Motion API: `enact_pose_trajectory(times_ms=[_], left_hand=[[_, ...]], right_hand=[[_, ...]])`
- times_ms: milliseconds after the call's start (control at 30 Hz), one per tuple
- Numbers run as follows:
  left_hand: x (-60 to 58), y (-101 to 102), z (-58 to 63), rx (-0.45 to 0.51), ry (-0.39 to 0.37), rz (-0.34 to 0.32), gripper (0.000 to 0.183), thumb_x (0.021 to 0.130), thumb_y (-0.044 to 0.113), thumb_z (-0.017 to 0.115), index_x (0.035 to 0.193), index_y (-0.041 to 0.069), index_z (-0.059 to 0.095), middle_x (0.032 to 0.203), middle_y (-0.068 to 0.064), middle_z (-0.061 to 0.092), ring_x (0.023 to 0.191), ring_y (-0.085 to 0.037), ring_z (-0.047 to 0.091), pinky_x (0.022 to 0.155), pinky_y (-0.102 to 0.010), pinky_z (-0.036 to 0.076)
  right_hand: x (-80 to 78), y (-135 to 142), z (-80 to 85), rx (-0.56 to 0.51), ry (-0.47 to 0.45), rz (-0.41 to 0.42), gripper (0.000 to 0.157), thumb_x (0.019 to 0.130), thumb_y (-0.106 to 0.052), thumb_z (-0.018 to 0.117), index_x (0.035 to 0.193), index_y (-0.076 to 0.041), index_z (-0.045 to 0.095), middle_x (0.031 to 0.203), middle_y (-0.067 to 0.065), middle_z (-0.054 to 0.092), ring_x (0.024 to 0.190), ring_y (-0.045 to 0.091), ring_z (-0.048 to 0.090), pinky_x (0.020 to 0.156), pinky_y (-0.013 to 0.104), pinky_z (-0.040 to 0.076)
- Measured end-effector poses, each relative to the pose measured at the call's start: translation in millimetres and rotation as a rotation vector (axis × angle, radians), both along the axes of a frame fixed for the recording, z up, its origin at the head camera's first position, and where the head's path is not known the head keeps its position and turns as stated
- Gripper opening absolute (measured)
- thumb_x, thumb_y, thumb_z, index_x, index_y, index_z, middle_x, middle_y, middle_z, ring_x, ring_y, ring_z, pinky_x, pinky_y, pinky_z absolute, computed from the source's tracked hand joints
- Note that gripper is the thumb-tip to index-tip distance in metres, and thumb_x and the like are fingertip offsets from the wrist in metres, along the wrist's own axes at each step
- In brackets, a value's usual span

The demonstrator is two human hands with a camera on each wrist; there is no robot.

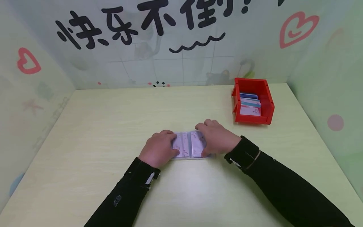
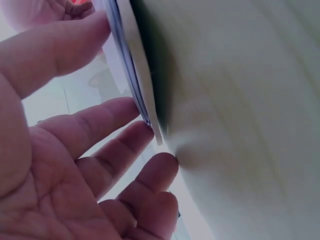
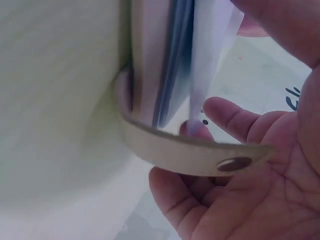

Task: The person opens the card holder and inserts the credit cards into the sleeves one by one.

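A card holder point(image 1: 194, 145) lies spread on the table, its clear sleeves showing pale purple, flower-printed inserts. My left hand point(image 1: 158, 148) holds its left side; in the left wrist view the thumb point(image 2: 65, 50) is on the near end and curled fingers reach the far end. At the right side, my right hand point(image 1: 216, 138) grips the holder between thumb and fingers, covering part of the right page. From the cover in the right wrist view, a pale strap point(image 3: 170, 152) with a metal snap point(image 3: 234, 164) sticks out past the fingers.
A red open-front bin point(image 1: 253, 119) with several cards or booklets point(image 1: 250, 110) stands at the back right of the pale wooden table point(image 1: 113, 126). Printed panels enclose the back and both sides, with the back panel point(image 1: 170, 69) bearing large black characters.
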State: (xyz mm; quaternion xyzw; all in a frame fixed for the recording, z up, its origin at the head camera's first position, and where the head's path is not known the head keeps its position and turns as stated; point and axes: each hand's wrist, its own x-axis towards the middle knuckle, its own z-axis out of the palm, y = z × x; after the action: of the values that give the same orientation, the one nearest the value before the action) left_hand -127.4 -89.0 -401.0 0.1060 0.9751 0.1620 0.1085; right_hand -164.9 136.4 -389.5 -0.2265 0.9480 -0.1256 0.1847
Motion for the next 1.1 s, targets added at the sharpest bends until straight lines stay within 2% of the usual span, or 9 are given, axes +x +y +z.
enact_pose_trajectory(times_ms=[133, 267, 367, 567, 800, 1100], left_hand=[[-0.6, 0.3, -0.8, 0.027, -0.023, 0.000, 0.060, 0.092, 0.029, 0.080, 0.146, 0.007, 0.063, 0.150, -0.010, 0.059, 0.126, -0.032, 0.061, 0.110, -0.046, 0.051], [-0.6, 0.5, 0.0, 0.046, -0.035, -0.011, 0.061, 0.093, 0.027, 0.080, 0.147, 0.005, 0.062, 0.150, -0.012, 0.058, 0.126, -0.031, 0.062, 0.112, -0.044, 0.051], [-0.3, 0.2, 0.7, 0.053, -0.034, -0.012, 0.061, 0.093, 0.027, 0.080, 0.146, 0.005, 0.062, 0.150, -0.012, 0.058, 0.123, -0.030, 0.062, 0.110, -0.044, 0.052], [0.5, -0.2, 1.0, 0.056, -0.039, -0.005, 0.061, 0.093, 0.028, 0.080, 0.146, 0.004, 0.062, 0.150, -0.013, 0.058, 0.121, -0.030, 0.063, 0.109, -0.045, 0.053], [1.0, 0.2, 1.6, 0.061, -0.035, -0.007, 0.060, 0.093, 0.028, 0.080, 0.145, 0.003, 0.062, 0.149, -0.013, 0.058, 0.123, -0.031, 0.063, 0.110, -0.045, 0.052], [1.0, -1.2, 1.1, 0.059, -0.027, -0.017, 0.059, 0.094, 0.028, 0.079, 0.145, 0.003, 0.062, 0.149, -0.014, 0.059, 0.126, -0.031, 0.063, 0.111, -0.046, 0.052]], right_hand=[[-8.3, -1.9, -0.6, -0.047, -0.070, -0.059, 0.088, 0.079, -0.033, 0.094, 0.151, -0.013, 0.048, 0.132, 0.008, 0.056, 0.118, 0.024, 0.053, 0.101, 0.039, 0.056], [-13.3, -2.0, 1.8, -0.172, -0.169, -0.178, 0.069, 0.088, -0.026, 0.086, 0.147, -0.013, 0.051, 0.130, 0.009, 0.058, 0.115, 0.025, 0.057, 0.100, 0.039, 0.058], [-13.5, -2.2, 5.3, -0.283, -0.211, -0.251, 0.060, 0.094, -0.022, 0.080, 0.146, -0.013, 0.051, 0.132, 0.011, 0.058, 0.113, 0.027, 0.060, 0.099, 0.040, 0.059], [-8.0, -6.7, 9.4, -0.456, -0.274, -0.338, 0.063, 0.099, -0.025, 0.073, 0.153, -0.014, 0.042, 0.140, 0.010, 0.058, 0.120, 0.028, 0.064, 0.103, 0.043, 0.058], [2.3, -15.0, 7.3, -0.493, -0.279, -0.320, 0.063, 0.101, -0.029, 0.070, 0.154, -0.014, 0.040, 0.131, 0.008, 0.064, 0.111, 0.023, 0.065, 0.096, 0.038, 0.059], [9.6, -19.4, 0.1, -0.536, -0.265, -0.234, 0.062, 0.102, -0.032, 0.069, 0.154, -0.011, 0.042, 0.132, 0.009, 0.069, 0.115, 0.023, 0.066, 0.103, 0.043, 0.056]])
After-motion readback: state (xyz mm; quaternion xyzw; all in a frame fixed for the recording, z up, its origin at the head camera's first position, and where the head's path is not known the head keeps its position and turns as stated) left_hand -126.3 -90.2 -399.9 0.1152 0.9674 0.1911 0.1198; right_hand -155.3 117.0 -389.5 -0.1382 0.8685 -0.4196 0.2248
